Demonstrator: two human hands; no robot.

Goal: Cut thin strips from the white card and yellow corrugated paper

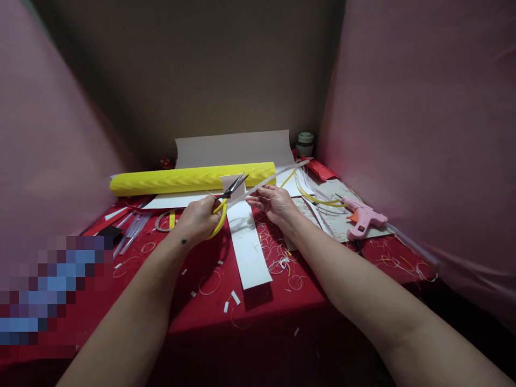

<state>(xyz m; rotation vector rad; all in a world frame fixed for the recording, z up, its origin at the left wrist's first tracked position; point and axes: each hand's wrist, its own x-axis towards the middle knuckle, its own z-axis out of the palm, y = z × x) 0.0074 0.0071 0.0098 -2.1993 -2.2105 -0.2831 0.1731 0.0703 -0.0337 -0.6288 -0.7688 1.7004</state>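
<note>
My left hand [198, 219] is closed round the yellow handles of a pair of scissors [230, 191], whose dark blades point up and to the right. My right hand [278, 205] is closed, with its fingertips at a long, thin white strip [278, 174]. The strip slants from the scissors up towards the back right. Between the hands and beneath them is a wider piece of white paper [249, 247], its upper end behind the blades. Whether the blades touch the paper or the thin strip, I cannot tell.
A yellow corrugated roll [189, 179] lies across the back, before a white sheet [234, 148]. A pink glue gun [365, 217] rests on a grey board [338, 193] at right. Clear glue sticks [135, 231] lie left. Curled offcuts [282, 263] litter the red cloth [290, 295]. A lidded jar [305, 144] stands behind.
</note>
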